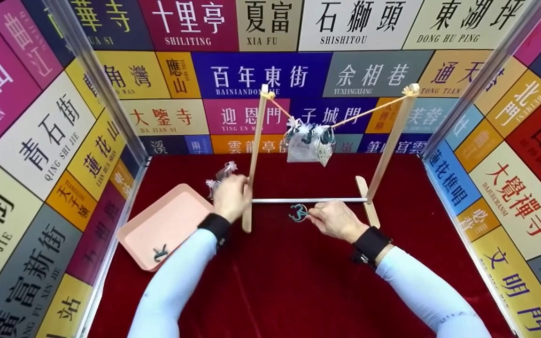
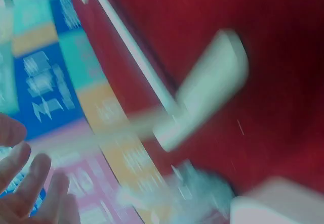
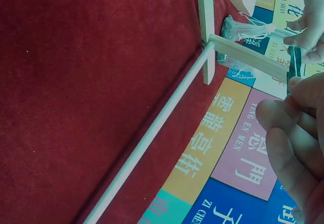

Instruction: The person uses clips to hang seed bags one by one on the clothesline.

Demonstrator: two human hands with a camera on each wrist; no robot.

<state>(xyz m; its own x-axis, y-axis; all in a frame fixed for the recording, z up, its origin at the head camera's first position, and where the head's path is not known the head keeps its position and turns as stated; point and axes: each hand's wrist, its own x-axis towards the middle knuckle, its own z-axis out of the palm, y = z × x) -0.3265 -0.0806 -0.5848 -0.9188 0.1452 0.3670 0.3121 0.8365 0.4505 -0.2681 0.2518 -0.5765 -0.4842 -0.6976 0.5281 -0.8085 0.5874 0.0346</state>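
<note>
My right hand [image 1: 338, 219] pinches a small dark green piece with curved arms [image 1: 298, 212], perhaps a clip, between thumb and fingertips in front of the white rod. In the right wrist view the green piece [image 3: 293, 64] appears edge-on. My left hand [image 1: 232, 197] is beside the stand's left post, close to sheer white drawstring pouches [image 1: 223, 172]. Blur covers the left wrist view; there the fingers [image 2: 38, 178] look loosely extended with nothing seen between them, and a pouch [image 2: 197, 191] lies apart from them.
A wooden stand has two posts [image 1: 388, 145], a low white rod [image 1: 308, 200] and a sagging orange cord [image 1: 369, 112]. Several sheer pouches [image 1: 304, 152] with dark green pieces hang from the cord. A pink tray [image 1: 176, 218] at left bears another green piece [image 1: 161, 253]. Printed walls enclose the red cloth.
</note>
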